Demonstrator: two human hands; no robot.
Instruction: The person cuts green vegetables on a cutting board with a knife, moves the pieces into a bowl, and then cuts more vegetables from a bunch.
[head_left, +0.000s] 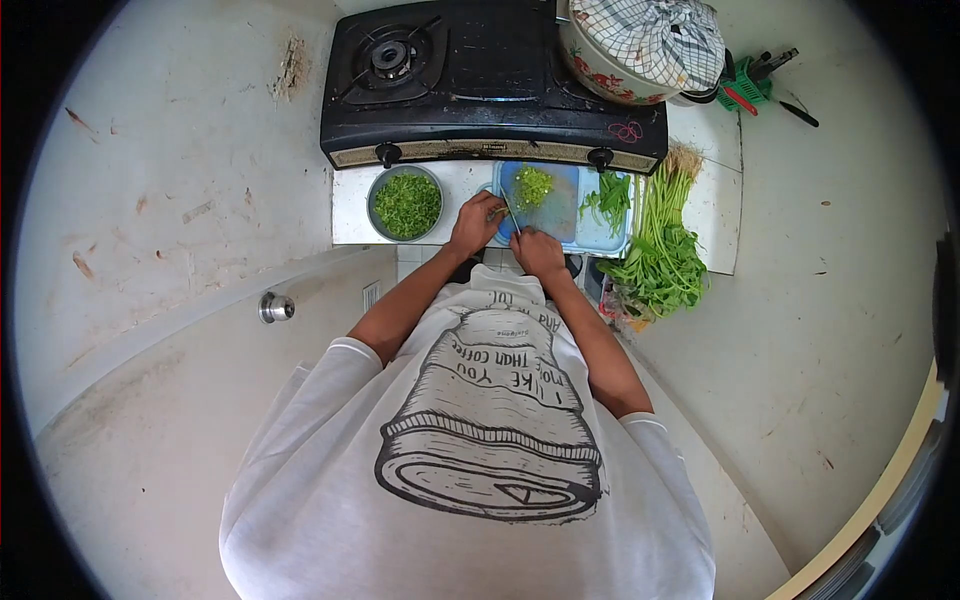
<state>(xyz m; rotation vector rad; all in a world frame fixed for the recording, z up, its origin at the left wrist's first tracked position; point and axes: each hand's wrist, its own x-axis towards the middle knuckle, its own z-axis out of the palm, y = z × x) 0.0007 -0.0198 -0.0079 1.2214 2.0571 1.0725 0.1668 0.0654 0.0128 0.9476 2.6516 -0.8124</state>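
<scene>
At the left end of a blue cutting board (pixel 565 228), my right hand (pixel 540 250) is wrapped round the handle of a knife (pixel 511 212), its thin blade pointing away from me. My left hand (pixel 478 222) is closed beside the blade, its fingertips pinching something too small to make out. A small heap of chopped greens (pixel 532 186) lies on the board just beyond the knife. Some uncut leaves (pixel 610 200) rest on the board's right part. To the left of my left hand stands a round bowl (pixel 372 219) filled with finely chopped greens (pixel 407 205).
A black two-burner stove (pixel 490 75) stands behind the board, with a large cloth-covered pot (pixel 612 80) on its right side. Long-stemmed leafy greens (pixel 665 235) lie at the right counter edge. A green rack (pixel 745 85) with utensils is at the back right.
</scene>
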